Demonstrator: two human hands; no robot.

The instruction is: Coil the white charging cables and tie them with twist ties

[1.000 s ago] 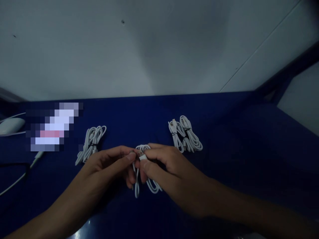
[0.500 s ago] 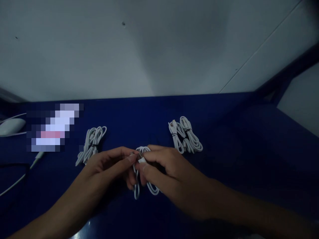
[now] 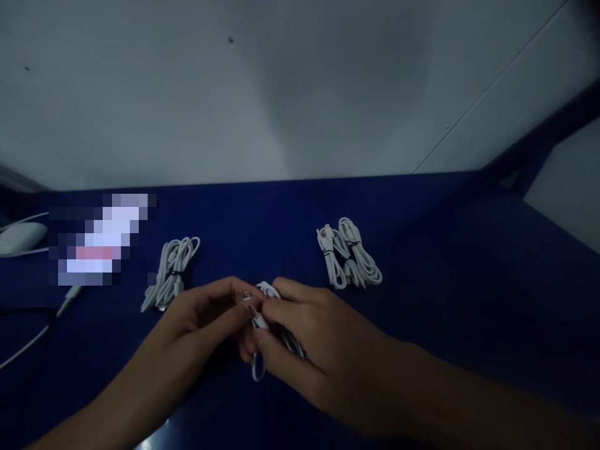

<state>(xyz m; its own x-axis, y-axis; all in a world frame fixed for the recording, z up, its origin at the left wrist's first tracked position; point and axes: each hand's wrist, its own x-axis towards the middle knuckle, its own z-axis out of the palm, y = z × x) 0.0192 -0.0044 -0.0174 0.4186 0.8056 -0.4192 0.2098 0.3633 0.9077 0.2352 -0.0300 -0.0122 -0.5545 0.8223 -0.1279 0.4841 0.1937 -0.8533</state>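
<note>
Holding a coiled white charging cable between both hands, you have it low over the dark blue worktop, near its front middle. Your left hand has its grip closed on the cable's small plug end, thumb and forefinger pinched at the top of the coil. Your right hand has its grip closed around the coil itself, fingers wrapped over most of the loops, so only a short loop hangs out below the knuckles. The two hands touch at the fingertips. Light is dim; the plug type cannot be made out. To the left of your left hand, just beside it, lies a bundled white cable tied at its middle, flat on the worktop. To the right and further back, well apart from your right hand, lies a pair of bundled white cables with dark ties, side by side and touching. At the far left edge sits a white computer mouse, with a thin white lead running along the worktop in front of it.
</note>
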